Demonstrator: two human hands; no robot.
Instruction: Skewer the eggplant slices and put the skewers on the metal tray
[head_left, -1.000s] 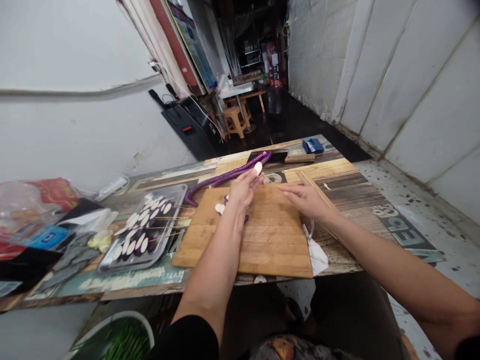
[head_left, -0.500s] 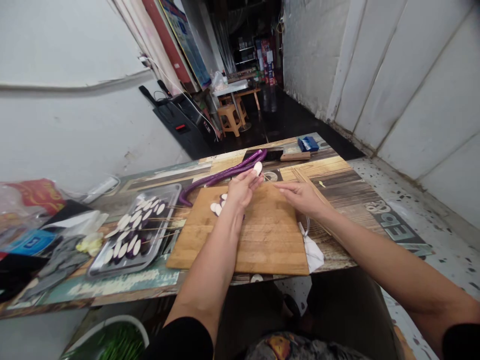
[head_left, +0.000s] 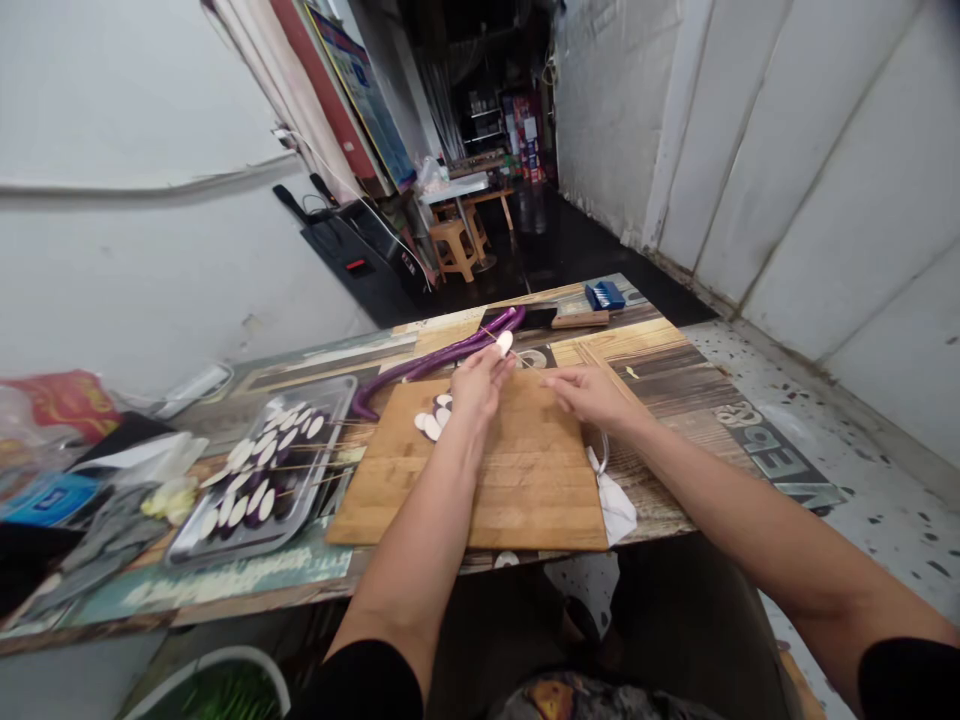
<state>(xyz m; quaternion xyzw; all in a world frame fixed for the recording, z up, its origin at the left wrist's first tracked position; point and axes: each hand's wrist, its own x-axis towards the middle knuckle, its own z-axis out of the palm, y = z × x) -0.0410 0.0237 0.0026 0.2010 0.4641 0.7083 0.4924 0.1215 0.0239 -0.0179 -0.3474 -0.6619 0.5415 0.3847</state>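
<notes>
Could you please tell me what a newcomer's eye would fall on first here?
Probably the left hand, holding a pale slice near the board's far edge, with the right hand pinching a thin stick. Next, perhaps the purple eggplants beyond the board, and the tray of slices to its left.

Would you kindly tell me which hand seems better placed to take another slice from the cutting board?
Probably the left hand: it is nearer the loose slices on the cutting board, though it holds one white slice. The right hand is farther away, gripping a thin skewer.
</notes>
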